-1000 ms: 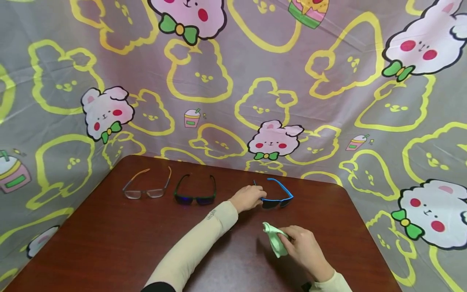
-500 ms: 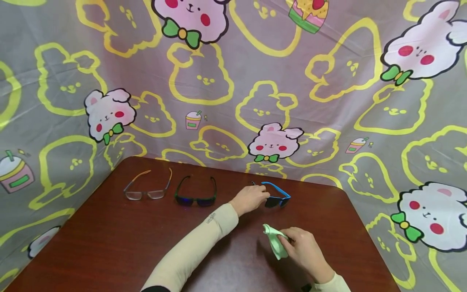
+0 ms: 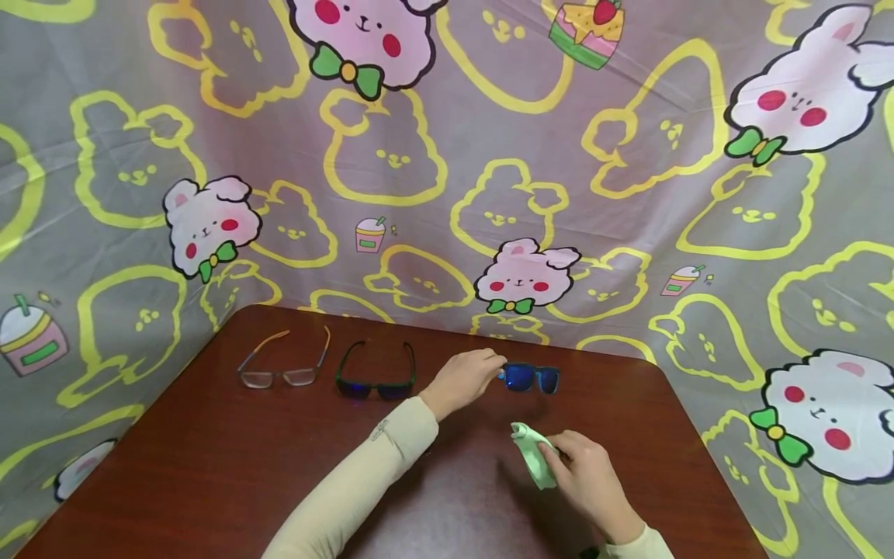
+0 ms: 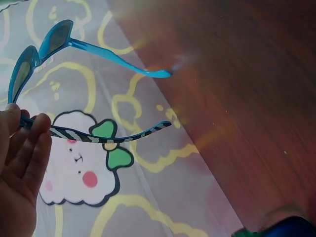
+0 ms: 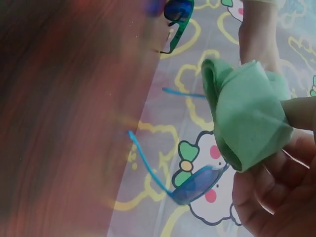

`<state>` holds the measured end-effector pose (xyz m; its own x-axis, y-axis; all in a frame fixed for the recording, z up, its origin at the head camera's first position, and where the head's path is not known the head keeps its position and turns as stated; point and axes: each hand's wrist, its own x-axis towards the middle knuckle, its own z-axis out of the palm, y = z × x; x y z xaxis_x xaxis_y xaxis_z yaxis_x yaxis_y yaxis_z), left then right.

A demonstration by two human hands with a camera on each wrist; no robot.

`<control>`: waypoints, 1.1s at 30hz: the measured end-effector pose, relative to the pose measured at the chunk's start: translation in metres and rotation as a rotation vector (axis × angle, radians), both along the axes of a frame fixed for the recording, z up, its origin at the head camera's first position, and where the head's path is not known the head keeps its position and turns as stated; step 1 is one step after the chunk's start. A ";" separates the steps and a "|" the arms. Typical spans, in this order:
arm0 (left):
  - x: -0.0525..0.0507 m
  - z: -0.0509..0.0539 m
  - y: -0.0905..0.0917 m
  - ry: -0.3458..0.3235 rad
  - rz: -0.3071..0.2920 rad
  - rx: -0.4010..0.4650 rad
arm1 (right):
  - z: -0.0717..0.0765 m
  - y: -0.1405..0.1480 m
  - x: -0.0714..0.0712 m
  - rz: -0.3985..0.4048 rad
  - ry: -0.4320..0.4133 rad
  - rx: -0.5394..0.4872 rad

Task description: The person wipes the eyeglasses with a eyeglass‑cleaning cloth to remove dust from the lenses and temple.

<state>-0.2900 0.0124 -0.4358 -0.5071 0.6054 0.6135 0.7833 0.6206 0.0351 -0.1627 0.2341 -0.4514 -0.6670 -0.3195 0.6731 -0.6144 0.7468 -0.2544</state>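
Note:
Blue-framed sunglasses (image 3: 519,378) are raised off the table, their dark blue lenses facing the head camera. My left hand (image 3: 464,380) pinches them at one hinge corner. The left wrist view shows both arms of the sunglasses (image 4: 111,54) unfolded, the nearer one striped black and white. In my right hand (image 3: 588,475) is a folded light green cloth (image 3: 538,463), gripped between thumb and fingers. The cloth (image 5: 254,118) is apart from the sunglasses and covers part of them in the right wrist view.
Two more pairs lie unfolded on the brown table (image 3: 223,458): clear-lensed glasses (image 3: 299,378) at the left, and dark green-framed sunglasses (image 3: 375,389) beside my left forearm. A patterned curtain (image 3: 419,155) hangs around the back and sides.
My left hand has lifted the blue sunglasses from the table and tipped their lenses up to face the head camera. The right hand with the cloth has barely shifted.

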 end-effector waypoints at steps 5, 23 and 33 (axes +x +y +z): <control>0.008 0.002 -0.015 -0.040 -0.015 0.129 | 0.002 0.003 -0.001 -0.046 0.012 -0.050; 0.037 0.001 -0.053 -0.243 -0.027 0.385 | 0.015 0.009 -0.007 -0.258 -0.047 -0.246; 0.046 0.003 -0.057 -0.210 -0.065 0.396 | 0.024 0.011 -0.012 -0.347 -0.133 -0.366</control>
